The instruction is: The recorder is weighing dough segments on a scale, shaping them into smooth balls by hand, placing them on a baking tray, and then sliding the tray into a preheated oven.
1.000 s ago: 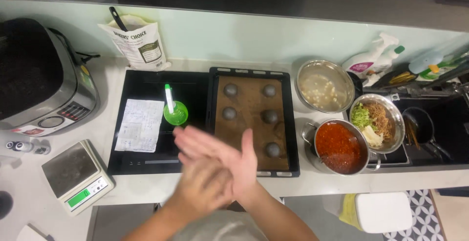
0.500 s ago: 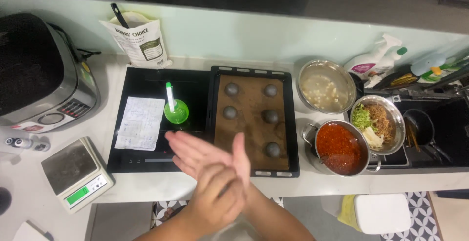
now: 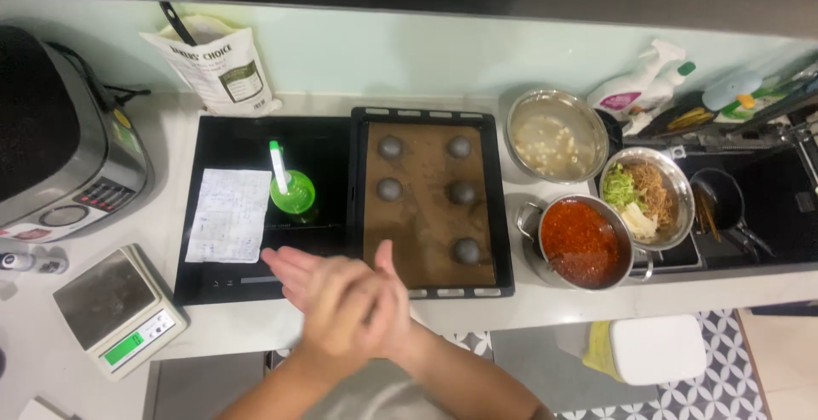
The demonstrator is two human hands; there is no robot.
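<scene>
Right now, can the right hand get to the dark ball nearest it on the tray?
Probably yes. The right hand is pressed against the left hand at the front edge of the baking tray. The nearest dark ball lies just beyond it, uncovered, with nothing between.

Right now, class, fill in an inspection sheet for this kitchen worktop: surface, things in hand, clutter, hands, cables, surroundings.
Surface: pale worktop with black hob.
Things in hand: baking tray, five dark dough balls on brown liner.
Clutter: green cup, paper note, scale, flour bag, red sauce pot, two steel bowls.
Hands: left hand and right hand pressed palm to palm; contents hidden.
Cables: black cord behind grey appliance.
Surroundings: sink, spray bottle, patterned floor.
</scene>
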